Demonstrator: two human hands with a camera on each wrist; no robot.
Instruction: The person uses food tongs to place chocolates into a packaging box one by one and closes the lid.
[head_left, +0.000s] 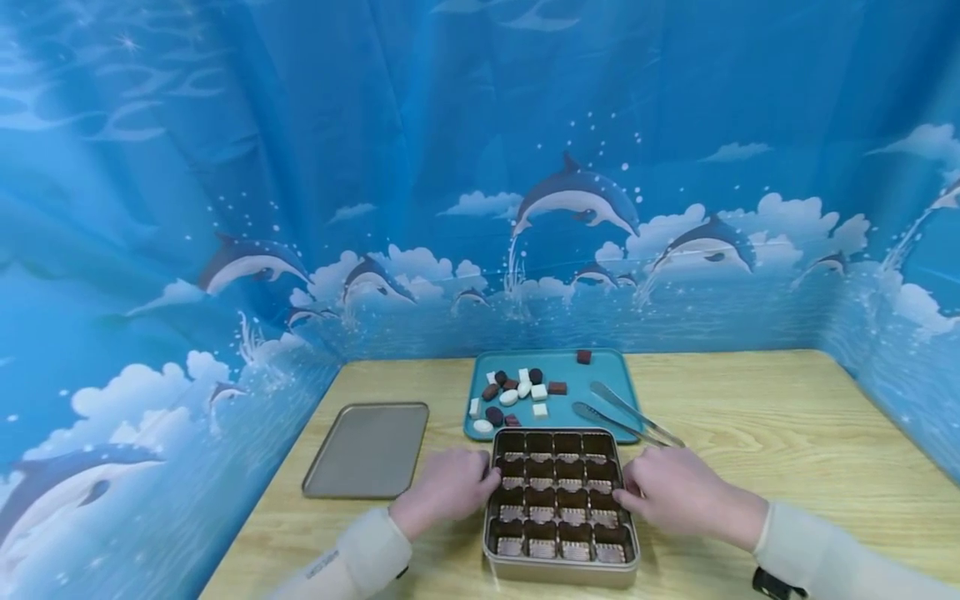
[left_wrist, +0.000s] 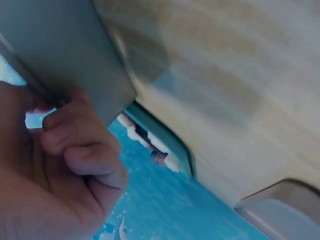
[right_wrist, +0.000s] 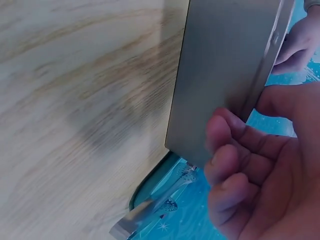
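A rectangular metal tin [head_left: 562, 575] stands on the table, fitted with a brown divided insert [head_left: 555, 498] of many square pockets whose ribbed floors show. My left hand [head_left: 450, 485] grips the tin's left rim, thumb over the edge and curled fingers against the outer wall. At the opposite rim my right hand [head_left: 678, 490] pinches the same tin, thumb on top. Both wrist views show the plain side wall of the tin [left_wrist: 60, 45] with the fingertips pressed to it.
Behind the tin lies a teal tray [head_left: 555, 367] with white and brown chocolate pieces [head_left: 509, 397] mostly on its left half. Metal tongs [head_left: 630, 414] rest across its right edge onto the wooden table [head_left: 757, 417]. A flat metal lid [head_left: 367, 450] lies at the left. A blue dolphin-print curtain surrounds the table.
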